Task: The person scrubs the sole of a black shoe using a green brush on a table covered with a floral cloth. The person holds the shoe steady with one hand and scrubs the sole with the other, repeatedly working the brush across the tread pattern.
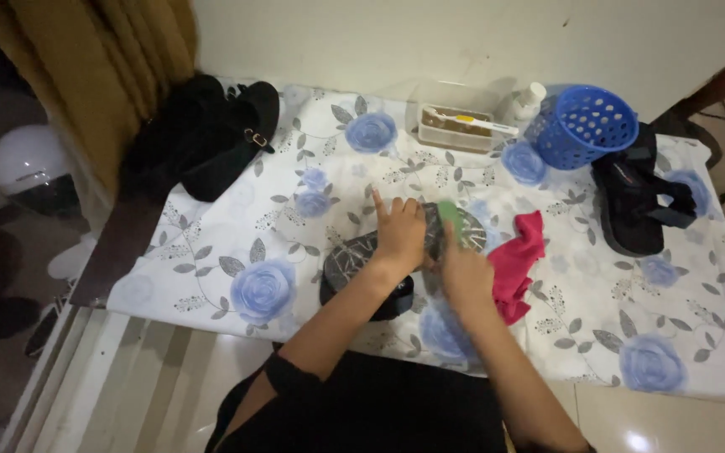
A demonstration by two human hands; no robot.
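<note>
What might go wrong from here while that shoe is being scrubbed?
The left hand alone pins the patterned shoe, so it may slip under the green brush in the right hand. The red cloth lies close and may snag. Dirt may mark the floral sheet.

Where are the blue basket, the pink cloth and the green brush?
blue basket (582, 126), head view, on its holed side wall.
pink cloth (517, 260), head view, on its middle fold.
green brush (450, 220), head view, on its green back above the right hand.
</note>
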